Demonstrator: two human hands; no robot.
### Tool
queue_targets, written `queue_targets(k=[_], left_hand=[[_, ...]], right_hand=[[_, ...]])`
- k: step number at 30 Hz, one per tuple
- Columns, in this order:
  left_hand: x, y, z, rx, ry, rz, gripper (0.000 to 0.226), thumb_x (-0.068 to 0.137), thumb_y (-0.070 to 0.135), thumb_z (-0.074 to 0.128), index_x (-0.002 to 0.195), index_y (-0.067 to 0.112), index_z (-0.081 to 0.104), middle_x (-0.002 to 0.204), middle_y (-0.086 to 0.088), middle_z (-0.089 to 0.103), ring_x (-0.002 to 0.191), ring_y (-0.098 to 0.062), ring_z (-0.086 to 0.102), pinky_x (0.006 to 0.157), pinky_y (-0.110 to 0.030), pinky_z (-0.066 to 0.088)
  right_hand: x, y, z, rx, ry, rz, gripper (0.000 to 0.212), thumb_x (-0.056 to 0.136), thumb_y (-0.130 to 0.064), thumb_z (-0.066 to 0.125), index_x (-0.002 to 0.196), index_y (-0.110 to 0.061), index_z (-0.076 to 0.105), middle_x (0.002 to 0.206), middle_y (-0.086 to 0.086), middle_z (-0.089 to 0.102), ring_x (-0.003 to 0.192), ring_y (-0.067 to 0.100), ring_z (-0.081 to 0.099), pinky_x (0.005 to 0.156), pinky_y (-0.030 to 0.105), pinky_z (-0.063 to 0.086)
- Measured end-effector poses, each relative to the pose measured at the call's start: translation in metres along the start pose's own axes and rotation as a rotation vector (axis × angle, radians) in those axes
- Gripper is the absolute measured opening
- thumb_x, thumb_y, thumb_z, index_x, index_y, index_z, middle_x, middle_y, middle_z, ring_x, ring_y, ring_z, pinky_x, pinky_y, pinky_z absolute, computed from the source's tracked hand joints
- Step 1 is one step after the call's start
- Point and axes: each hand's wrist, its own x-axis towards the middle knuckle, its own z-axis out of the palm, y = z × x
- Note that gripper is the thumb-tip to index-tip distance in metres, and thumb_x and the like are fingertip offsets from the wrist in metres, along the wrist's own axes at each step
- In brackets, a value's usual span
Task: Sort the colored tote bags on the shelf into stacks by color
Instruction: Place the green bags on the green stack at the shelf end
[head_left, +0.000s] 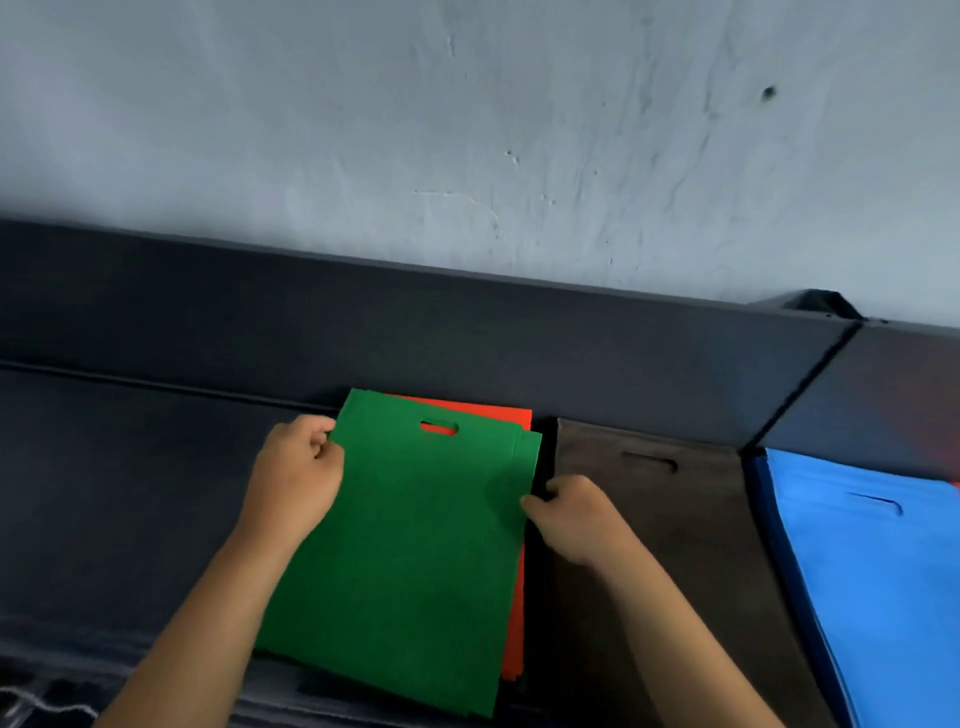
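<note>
**A:** what are the fingers doing atm?

**B:** I'm seeing both sets curling onto the green tote bag (410, 525): left hand (296, 478) pinching its upper left edge, right hand (566, 514) gripping the right edge. It's lying on the red tote bag (511, 415) on the shelf (130, 467).

**A:** next?

**B:** I'm guessing lifting green off red, starting its own stack. Brown tote bag (691, 519) and blue tote bag (883, 571) are sitting to the right. Forearms are angling in from below.
</note>
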Motion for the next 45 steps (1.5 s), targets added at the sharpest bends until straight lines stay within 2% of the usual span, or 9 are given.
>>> queue_targets(k=[5, 12, 16, 20, 29, 32, 36, 41, 45], left_hand=[[0.027, -0.02, 0.006, 0.173, -0.09, 0.049, 0.045, 0.1, 0.031, 0.06, 0.143, 0.017, 0.056, 0.127, -0.013, 0.051, 0.077, -0.023, 0.064, 0.06, -0.032, 0.049], [0.043, -0.059, 0.004, 0.275, -0.251, 0.047, 0.067, 0.095, 0.055, 0.06, 0.142, 0.007, 0.057, 0.102, -0.018, 0.068, 0.063, -0.024, 0.066, 0.051, -0.03, 0.045], [0.045, -0.073, -0.006, 0.227, -0.309, 0.062, 0.071, 0.095, 0.054, 0.064, 0.147, 0.007, 0.052, 0.119, -0.019, 0.063, 0.065, -0.022, 0.064, 0.054, -0.031, 0.044], [0.045, -0.08, -0.008, 0.09, -0.351, 0.093, 0.067, 0.091, 0.05, 0.071, 0.144, 0.011, 0.055, 0.128, -0.014, 0.063, 0.081, -0.018, 0.065, 0.077, -0.037, 0.059], [0.038, -0.073, -0.011, 0.009, -0.39, 0.153, 0.067, 0.096, 0.045, 0.067, 0.15, 0.01, 0.047, 0.118, -0.005, 0.061, 0.087, -0.014, 0.061, 0.075, -0.032, 0.05], [0.041, -0.075, -0.007, 0.065, -0.455, 0.155, 0.069, 0.096, 0.049, 0.064, 0.151, 0.01, 0.048, 0.125, -0.008, 0.061, 0.082, -0.014, 0.061, 0.079, -0.035, 0.056], [0.04, -0.072, 0.0, 0.211, -0.409, 0.145, 0.068, 0.096, 0.055, 0.061, 0.15, 0.014, 0.051, 0.138, -0.017, 0.047, 0.115, -0.034, 0.057, 0.093, -0.04, 0.052], [0.041, -0.065, 0.005, 0.196, -0.393, 0.1, 0.065, 0.097, 0.05, 0.063, 0.147, 0.009, 0.05, 0.138, -0.016, 0.048, 0.083, -0.023, 0.066, 0.064, -0.032, 0.047], [0.043, -0.064, 0.006, 0.205, -0.375, 0.098, 0.054, 0.096, 0.048, 0.065, 0.133, 0.007, 0.062, 0.126, -0.015, 0.058, 0.068, -0.02, 0.066, 0.054, -0.03, 0.044]], right_hand=[[-0.015, -0.016, 0.021, 0.027, 0.128, 0.045, 0.026, 0.096, -0.029, 0.066, 0.073, -0.017, 0.066, 0.062, -0.005, 0.064, 0.056, 0.01, 0.06, 0.049, 0.026, 0.041], [-0.044, -0.043, 0.045, 0.15, 0.353, 0.081, 0.004, 0.093, -0.019, 0.07, 0.089, -0.019, 0.068, 0.079, -0.008, 0.071, 0.073, 0.016, 0.069, 0.062, 0.033, 0.052], [-0.053, -0.057, 0.062, 0.31, 0.38, 0.083, 0.006, 0.092, -0.023, 0.073, 0.096, -0.021, 0.069, 0.088, -0.002, 0.076, 0.079, 0.024, 0.075, 0.071, 0.044, 0.062], [-0.059, -0.063, 0.076, 0.375, 0.343, 0.069, 0.007, 0.094, -0.02, 0.073, 0.1, -0.022, 0.069, 0.093, -0.005, 0.079, 0.081, 0.015, 0.077, 0.076, 0.042, 0.065], [-0.07, -0.062, 0.08, 0.545, 0.414, 0.11, 0.018, 0.098, -0.006, 0.064, 0.103, -0.022, 0.072, 0.097, -0.005, 0.081, 0.089, 0.018, 0.078, 0.083, 0.046, 0.065], [-0.07, -0.06, 0.074, 0.479, 0.428, 0.142, 0.016, 0.097, -0.007, 0.061, 0.102, -0.019, 0.071, 0.093, -0.003, 0.079, 0.084, 0.022, 0.076, 0.078, 0.046, 0.065], [-0.067, -0.06, 0.075, 0.267, 0.338, 0.127, 0.009, 0.097, -0.014, 0.061, 0.104, -0.018, 0.065, 0.095, -0.003, 0.072, 0.075, 0.016, 0.069, 0.056, 0.028, 0.052], [-0.057, -0.062, 0.071, 0.218, 0.34, 0.137, 0.008, 0.097, -0.017, 0.061, 0.103, -0.012, 0.065, 0.092, 0.002, 0.072, 0.067, 0.015, 0.063, 0.05, 0.027, 0.045], [-0.05, -0.064, 0.074, 0.132, 0.345, 0.111, 0.014, 0.096, -0.02, 0.062, 0.105, -0.009, 0.064, 0.096, 0.004, 0.07, 0.079, 0.021, 0.067, 0.06, 0.032, 0.052]])
